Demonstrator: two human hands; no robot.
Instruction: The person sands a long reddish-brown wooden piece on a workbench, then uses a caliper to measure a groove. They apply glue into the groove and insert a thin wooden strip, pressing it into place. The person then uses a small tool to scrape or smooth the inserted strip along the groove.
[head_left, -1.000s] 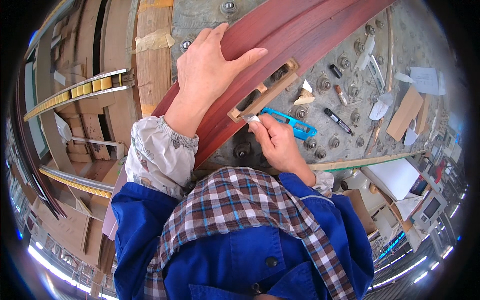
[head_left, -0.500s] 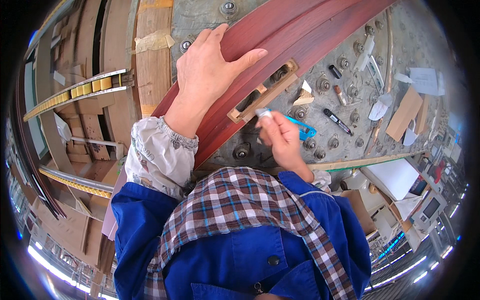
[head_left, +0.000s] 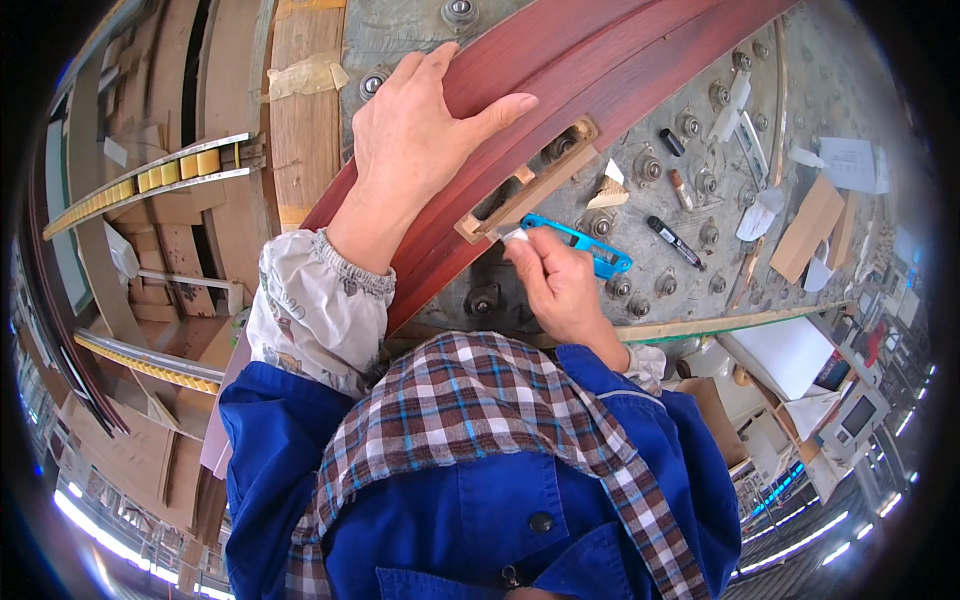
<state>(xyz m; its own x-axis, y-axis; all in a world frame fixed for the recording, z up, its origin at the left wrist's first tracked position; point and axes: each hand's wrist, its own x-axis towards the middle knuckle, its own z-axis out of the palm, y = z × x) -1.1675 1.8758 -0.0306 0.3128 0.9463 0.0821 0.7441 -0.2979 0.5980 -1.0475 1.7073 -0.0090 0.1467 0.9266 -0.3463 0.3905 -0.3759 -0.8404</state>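
Note:
A long dark-red wooden board (head_left: 580, 75) with moulded grooves runs slantwise across the bench. Near its lower edge a long routed slot shows bare wood at its rim (head_left: 550, 185). My left hand (head_left: 415, 130) rests on the board with the thumb spread away from the fingers, holding nothing. Pinched in my right hand (head_left: 560, 285) is a small white piece (head_left: 515, 236) with a greyish, thin tip, against the near end of the slot; its kind is too small to make out. Partly behind that hand lies a blue plastic tool (head_left: 600, 262).
On the metal bench with ball rollers (head_left: 648, 168) lie a black marker (head_left: 676, 242), a black cap (head_left: 671, 142), a small brown-tipped stick (head_left: 681, 190), a torn scrap (head_left: 608, 188) and cardboard (head_left: 808, 230). Racks with yellow rollers (head_left: 180, 172) stand at left.
My right hand has shifted slightly down and turned, with the white piece now lower by the slot's near end. More of the blue tool shows. My left hand stays in place.

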